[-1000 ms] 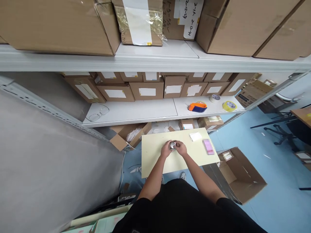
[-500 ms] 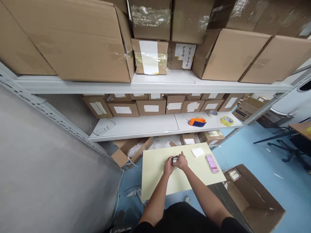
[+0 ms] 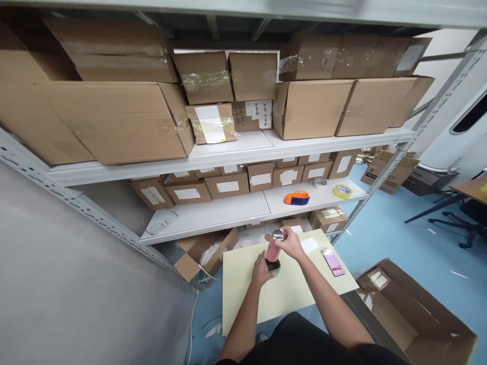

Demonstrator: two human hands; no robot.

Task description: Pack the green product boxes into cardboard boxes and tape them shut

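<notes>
My right hand (image 3: 291, 244) grips a pink bottle (image 3: 272, 252) by its shiny silver cap. The bottle tilts slightly, its lower end at the open top of a small box (image 3: 275, 273) with a dark inside. Around the side of that box my left hand (image 3: 261, 271) is closed, holding it on the pale yellow table (image 3: 242, 289). Whether the bottle's bottom is still inside the box cannot be made out.
White paper (image 3: 309, 245) and a pink phone-like item (image 3: 335, 263) lie on the table. Behind it, a shelf (image 3: 216, 213) bears cartons, glasses (image 3: 163, 223), an orange-and-blue tape dispenser (image 3: 297, 198) and tape rolls (image 3: 343, 191). A large open carton (image 3: 429, 309) stands at right.
My right hand has risen with the pink bottle, which now shows above the box; before, only its silver top showed between my hands. The camera view has tilted up.
</notes>
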